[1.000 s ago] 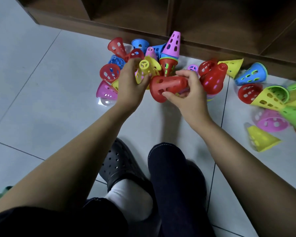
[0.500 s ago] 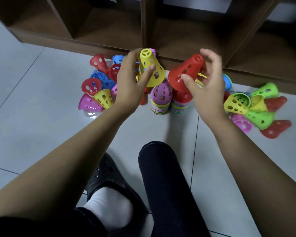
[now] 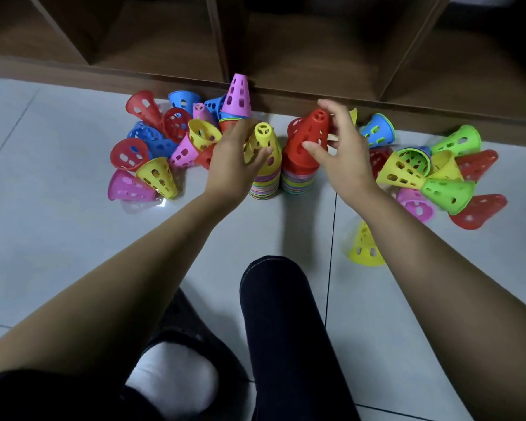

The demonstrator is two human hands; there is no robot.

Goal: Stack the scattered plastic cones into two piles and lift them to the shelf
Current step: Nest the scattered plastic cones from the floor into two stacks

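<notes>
- our left hand point(image 3: 233, 168) grips a yellow cone point(image 3: 266, 141), with the thumb across its near face and the fingers curled round its far side.
- the yellow cone sits tip up on top of the left pile point(image 3: 263, 188), a stack of many-coloured rims just beyond that thumb.
- our right hand point(image 3: 345, 159) pinches a red cone point(image 3: 308, 135), thumb on its near side and fingers up by its tip.
- the red cone stands tip up on the right pile point(image 3: 298, 183), just left of the right palm.
- the two piles stand side by side between our hands; we cannot tell whether they touch.
- a left heap of loose cones point(image 3: 152, 153) lies on its sides to the left of the left hand.
- a right heap of loose cones point(image 3: 431, 177) lies to the right of the right hand.
- beyond the left fingers a pink cone point(image 3: 237, 95) stands upright on a short stack.
- a lone yellow cone point(image 3: 363, 249) stands on the floor point(image 3: 58, 238) just beside the right forearm.
- the shelf point(image 3: 301, 89) runs beyond both hands.
</notes>
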